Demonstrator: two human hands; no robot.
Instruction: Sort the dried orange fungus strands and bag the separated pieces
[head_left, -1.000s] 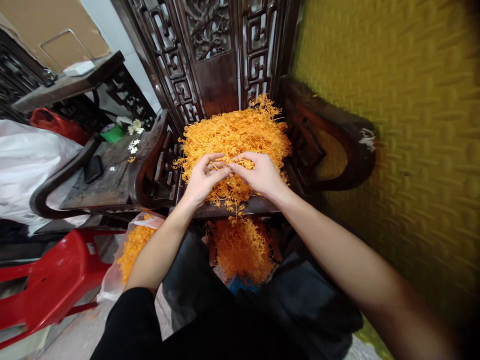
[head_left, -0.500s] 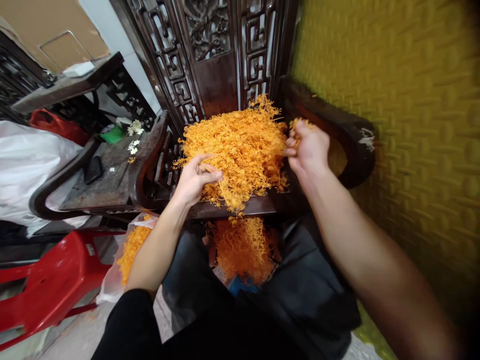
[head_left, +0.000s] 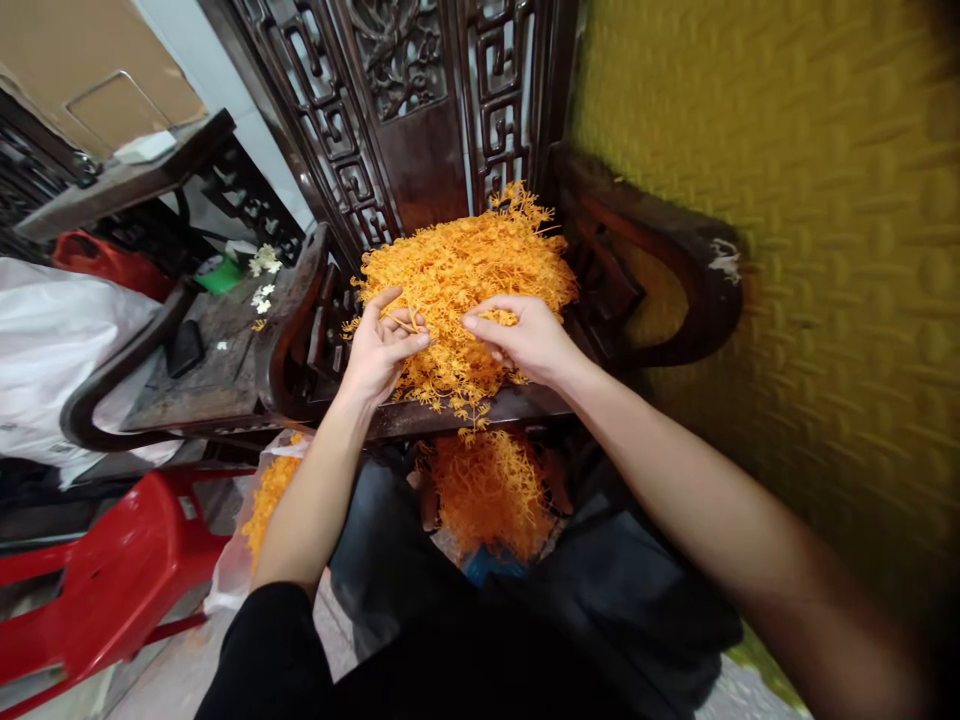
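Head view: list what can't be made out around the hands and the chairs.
All in the head view:
- Right hand: what its fingertips hold, if anything; too small against the orange pile.
- Left hand: how many thin orange stems it holds; fingers overlap them.
- Blue object: its shape, mostly hidden by the lower orange heap and dark clothing.
- Red chair: cut off by the left edge.

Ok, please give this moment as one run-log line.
left grip: holds orange stem | right grip: over orange pile, contents unclear | pile: on dark wooden chair
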